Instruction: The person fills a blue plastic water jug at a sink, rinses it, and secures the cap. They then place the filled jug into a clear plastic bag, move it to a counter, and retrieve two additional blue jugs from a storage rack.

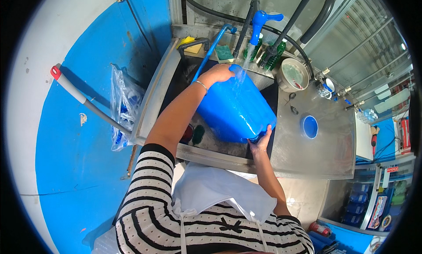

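Observation:
A large blue plastic water jug point(235, 104) lies tilted on its side over the steel sink point(176, 93). Water falls from a blue-handled tap point(260, 25) onto its far end. My left hand point(216, 74) is closed on the far upper corner of the jug. At its near right end, by the neck, my right hand point(262, 142) grips it from below. The underside of the jug and part of the sink are hidden. A dark green scrub pad point(198, 134) rests in the sink near the front edge.
Behind the sink are a green sponge point(224, 54), a yellow sponge point(192, 47) and green bottles point(273, 58). A pale bucket point(292, 74) and a round blue cap point(309, 127) sit on the right counter. A white-and-grey pole point(90, 100) leans at the left.

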`<state>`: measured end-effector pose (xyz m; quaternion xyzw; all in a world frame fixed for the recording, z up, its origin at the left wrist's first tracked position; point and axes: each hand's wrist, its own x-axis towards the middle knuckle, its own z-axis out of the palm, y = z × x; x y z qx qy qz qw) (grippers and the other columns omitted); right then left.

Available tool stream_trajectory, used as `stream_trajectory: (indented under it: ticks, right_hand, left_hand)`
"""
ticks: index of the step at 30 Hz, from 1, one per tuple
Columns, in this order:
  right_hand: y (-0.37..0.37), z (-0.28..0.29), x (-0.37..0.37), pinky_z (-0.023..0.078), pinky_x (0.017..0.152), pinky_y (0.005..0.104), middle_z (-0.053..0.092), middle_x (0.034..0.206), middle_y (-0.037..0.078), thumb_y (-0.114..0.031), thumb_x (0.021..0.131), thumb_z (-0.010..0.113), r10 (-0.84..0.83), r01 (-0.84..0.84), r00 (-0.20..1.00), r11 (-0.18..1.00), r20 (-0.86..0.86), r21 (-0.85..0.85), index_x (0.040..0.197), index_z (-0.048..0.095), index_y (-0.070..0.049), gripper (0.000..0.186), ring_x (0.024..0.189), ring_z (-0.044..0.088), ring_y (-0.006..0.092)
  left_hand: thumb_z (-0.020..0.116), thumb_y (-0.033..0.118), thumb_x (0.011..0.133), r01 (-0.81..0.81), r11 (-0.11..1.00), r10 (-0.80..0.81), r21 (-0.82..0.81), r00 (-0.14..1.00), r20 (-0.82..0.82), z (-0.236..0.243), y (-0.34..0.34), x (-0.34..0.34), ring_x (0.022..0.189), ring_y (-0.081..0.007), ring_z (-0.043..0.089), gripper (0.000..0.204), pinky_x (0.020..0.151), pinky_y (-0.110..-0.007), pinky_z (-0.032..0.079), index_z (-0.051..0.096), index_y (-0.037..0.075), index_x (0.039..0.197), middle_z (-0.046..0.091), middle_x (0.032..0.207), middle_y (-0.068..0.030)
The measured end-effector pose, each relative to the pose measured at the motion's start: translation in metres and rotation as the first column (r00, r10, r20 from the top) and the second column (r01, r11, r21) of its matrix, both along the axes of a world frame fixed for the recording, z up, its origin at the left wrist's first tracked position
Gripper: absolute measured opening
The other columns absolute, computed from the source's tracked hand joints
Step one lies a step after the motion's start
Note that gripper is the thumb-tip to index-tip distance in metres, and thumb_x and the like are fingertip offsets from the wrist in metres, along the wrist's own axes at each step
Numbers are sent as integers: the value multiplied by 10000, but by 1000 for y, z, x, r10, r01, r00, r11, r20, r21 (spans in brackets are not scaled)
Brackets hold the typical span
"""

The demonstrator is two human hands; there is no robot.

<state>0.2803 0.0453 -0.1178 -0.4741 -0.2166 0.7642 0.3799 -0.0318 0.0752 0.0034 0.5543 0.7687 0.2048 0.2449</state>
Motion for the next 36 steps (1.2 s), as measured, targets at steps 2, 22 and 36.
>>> stream_trajectory:
  ticks: [2,22,36]
  right_hand:
    - [2,-3,-12,489,810,468,541,1311,90,-694,827,521,15,-15,999,1000,-34,-17,1407,357,-186,788,1108,566,306]
    - [-2,-11,-14,404,1016,508,445,1422,123,-658,831,549,70,-57,982,995,-174,79,1457,299,-88,883,1261,471,342]
    - [-11,-23,-41,448,921,509,474,1390,90,-690,779,589,-42,44,990,999,-138,7,1426,359,-162,866,1211,500,312]
  left_hand:
    - [586,400,872,-28,999,28,-32,1000,3,1,-9,-10,1303,-355,453,675,1080,-403,362,438,13,1405,471,1410,-212]
    - [633,223,778,-253,386,796,887,577,-183,235,-99,-183,1095,-414,539,534,954,-478,447,545,-15,1248,550,1183,-277]
    - [700,276,672,-558,225,715,799,651,254,343,-95,-375,1274,-400,469,887,1010,-459,428,341,-112,1384,502,1297,-336]
